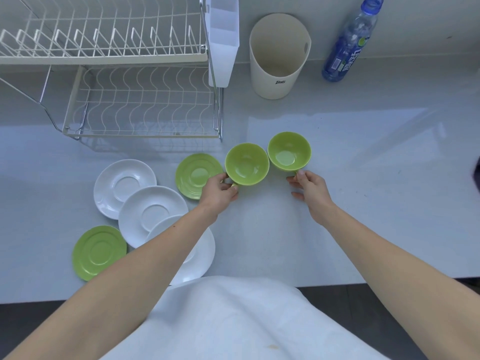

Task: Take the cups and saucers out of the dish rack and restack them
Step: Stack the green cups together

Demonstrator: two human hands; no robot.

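Note:
Two green cups stand upright side by side on the white counter. My left hand (220, 190) pinches the handle of the left cup (246, 163). My right hand (309, 189) grips the handle of the right cup (289, 150), thumb at its rim. A green saucer (193, 175) lies just left of the left cup, partly under my left hand. Three white saucers (122, 185), (150, 211), (200, 255) overlap in a row toward the counter's front edge. A second green saucer (98, 252) lies at the front left. The two-tier wire dish rack (140, 100) at the back left holds nothing.
A cream plastic bin (279, 61) stands behind the cups, with a blue water bottle (349, 42) to its right. A white cutlery holder (223, 35) hangs on the rack's right side. The counter's front edge (363, 280) runs close to my body.

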